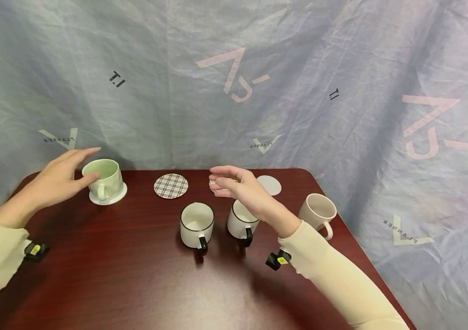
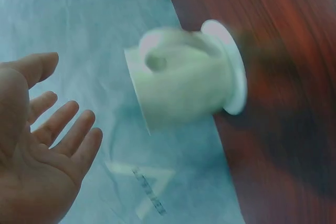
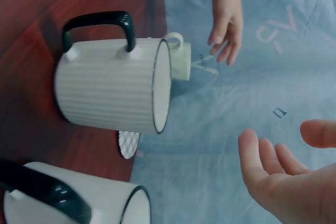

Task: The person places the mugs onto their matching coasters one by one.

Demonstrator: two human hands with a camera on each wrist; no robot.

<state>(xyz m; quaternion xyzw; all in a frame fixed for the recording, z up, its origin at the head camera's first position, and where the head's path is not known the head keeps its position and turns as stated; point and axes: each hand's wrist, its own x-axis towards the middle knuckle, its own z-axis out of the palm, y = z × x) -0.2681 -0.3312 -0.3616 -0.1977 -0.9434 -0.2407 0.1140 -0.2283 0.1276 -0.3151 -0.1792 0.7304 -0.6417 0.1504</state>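
A pale green mug (image 1: 110,181) stands upright on a white round coaster (image 1: 114,198) at the table's far left. My left hand (image 1: 58,178) hovers just left of this mug, fingers spread; the left wrist view shows a gap between hand and mug. Over the table's middle right, my right hand (image 1: 246,190) hangs with loosely bent fingers and holds nothing. Below it stands a white ribbed mug (image 1: 240,224) with a black handle, partly covered by the hand in the head view. A matching ribbed mug (image 1: 197,224) stands to its left.
A plaid round coaster (image 1: 170,186) lies near the back edge. Another plaid coaster (image 1: 212,184) is mostly hidden behind my right hand. Beside that lies a white coaster (image 1: 270,184). A cream mug (image 1: 318,208) stands near the right edge. A grey cloth (image 1: 168,91) hangs behind the table.
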